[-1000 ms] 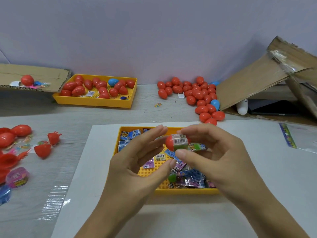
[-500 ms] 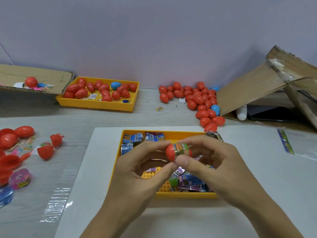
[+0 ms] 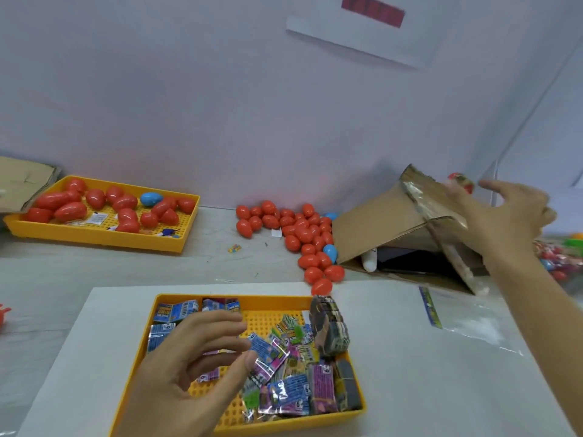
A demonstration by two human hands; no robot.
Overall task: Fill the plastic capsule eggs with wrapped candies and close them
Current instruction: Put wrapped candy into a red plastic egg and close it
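Red capsule egg [image 3: 461, 182] at right hand [image 3: 508, 212] fingertips — fingers spread, left hand [image 3: 195, 357] fingers relaxed

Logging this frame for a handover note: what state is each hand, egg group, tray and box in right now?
Left hand: open, fingers relaxed over the candy tray.
Right hand: extended right, fingers spread; red egg at its fingertips, grip unclear.
Candy tray: partly filled with wrapped candies.
Far tray: holds red eggs, one blue.
Egg pile: loose on the table.
Cardboard box: tipped open.

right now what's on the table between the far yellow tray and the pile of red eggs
In the head view, bare table apart from one small candy between the far yellow tray and the pile of red eggs.
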